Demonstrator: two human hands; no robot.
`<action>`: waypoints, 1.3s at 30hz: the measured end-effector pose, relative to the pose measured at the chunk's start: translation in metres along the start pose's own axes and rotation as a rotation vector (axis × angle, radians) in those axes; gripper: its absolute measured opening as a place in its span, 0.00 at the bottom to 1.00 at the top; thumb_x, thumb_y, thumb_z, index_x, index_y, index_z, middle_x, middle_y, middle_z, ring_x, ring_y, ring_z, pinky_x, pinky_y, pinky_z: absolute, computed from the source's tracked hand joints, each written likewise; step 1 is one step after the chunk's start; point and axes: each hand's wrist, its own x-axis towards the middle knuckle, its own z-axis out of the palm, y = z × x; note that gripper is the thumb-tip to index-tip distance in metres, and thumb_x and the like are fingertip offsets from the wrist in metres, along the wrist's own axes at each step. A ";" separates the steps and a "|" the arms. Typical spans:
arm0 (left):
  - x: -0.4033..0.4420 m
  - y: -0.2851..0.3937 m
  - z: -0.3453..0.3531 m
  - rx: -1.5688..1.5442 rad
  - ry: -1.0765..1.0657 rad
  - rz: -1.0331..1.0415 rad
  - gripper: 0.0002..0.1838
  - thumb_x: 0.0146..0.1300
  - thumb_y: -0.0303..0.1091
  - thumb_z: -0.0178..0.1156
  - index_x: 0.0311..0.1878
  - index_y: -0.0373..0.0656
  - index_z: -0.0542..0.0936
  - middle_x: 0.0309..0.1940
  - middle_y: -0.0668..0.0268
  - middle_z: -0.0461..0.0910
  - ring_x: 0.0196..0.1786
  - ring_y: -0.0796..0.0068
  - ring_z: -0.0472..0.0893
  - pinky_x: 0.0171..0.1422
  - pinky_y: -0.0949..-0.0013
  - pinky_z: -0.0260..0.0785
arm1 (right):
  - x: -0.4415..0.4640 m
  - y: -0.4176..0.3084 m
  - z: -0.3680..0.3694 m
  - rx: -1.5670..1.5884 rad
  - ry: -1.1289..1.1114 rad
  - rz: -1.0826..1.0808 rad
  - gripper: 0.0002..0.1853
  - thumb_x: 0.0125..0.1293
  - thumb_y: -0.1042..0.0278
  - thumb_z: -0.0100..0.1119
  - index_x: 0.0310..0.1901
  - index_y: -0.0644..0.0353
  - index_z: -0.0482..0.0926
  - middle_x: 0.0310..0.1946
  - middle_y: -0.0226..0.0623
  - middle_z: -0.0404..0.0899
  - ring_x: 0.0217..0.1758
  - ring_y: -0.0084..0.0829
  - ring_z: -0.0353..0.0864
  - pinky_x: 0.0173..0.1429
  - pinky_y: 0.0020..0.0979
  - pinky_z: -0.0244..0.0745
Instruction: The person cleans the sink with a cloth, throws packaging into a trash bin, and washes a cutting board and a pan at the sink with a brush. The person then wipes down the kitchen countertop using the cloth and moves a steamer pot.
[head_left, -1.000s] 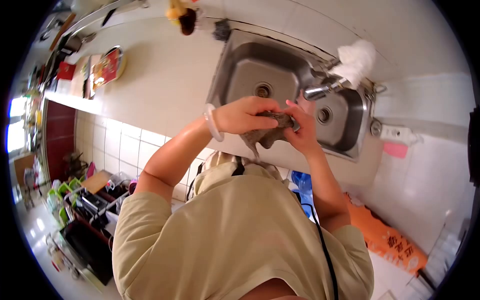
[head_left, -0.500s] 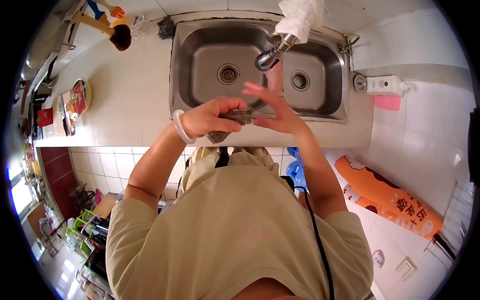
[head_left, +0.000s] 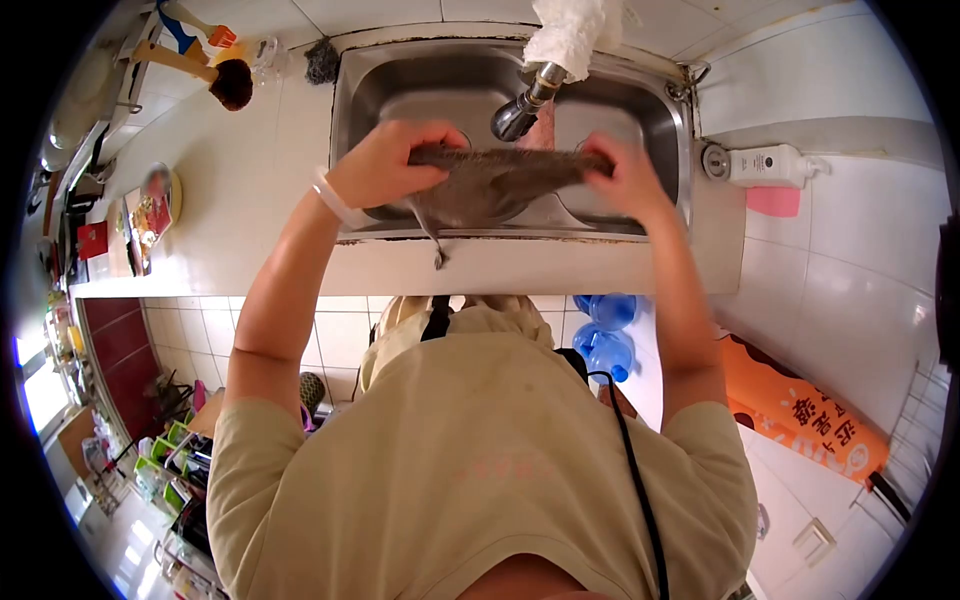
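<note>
A brown-grey rag (head_left: pixel 495 185) is stretched out above the front of the double steel sink (head_left: pixel 500 237), slightly blurred by motion. My left hand (head_left: pixel 395 165), with a pale bangle at the wrist, is closed on one end of it. The other end is pinched between the fingers of my right hand (head_left: pixel 625 180), over the smaller basin. A thin corner of the rag dangles below my left hand, in front of the sink's front edge. Just behind the rag is the metal faucet (head_left: pixel 520 115), wrapped in white material at its top.
A dark scouring pad (head_left: pixel 322 62) lies by the sink's back left corner. Brushes (head_left: pixel 232 84) hang at the upper left. A white pump bottle (head_left: pixel 768 166) and a pink cloth (head_left: pixel 773 201) are on the right. Blue plastic bottles (head_left: pixel 608 350) stand below the counter.
The rag was bunched in my left hand with my right hand open beside it. Now both hands grip it, have moved apart and forward over the sink, and the rag is spread wide.
</note>
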 end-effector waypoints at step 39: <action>-0.333 -0.283 -0.050 0.666 1.299 -0.822 0.26 0.47 0.35 0.69 0.53 0.54 0.75 0.67 0.50 0.54 0.70 0.44 0.54 0.71 0.44 0.48 | 0.118 -0.079 0.301 -0.156 -0.023 -0.320 0.06 0.56 0.74 0.58 0.37 0.60 0.76 0.56 0.50 0.68 0.56 0.50 0.71 0.59 0.45 0.67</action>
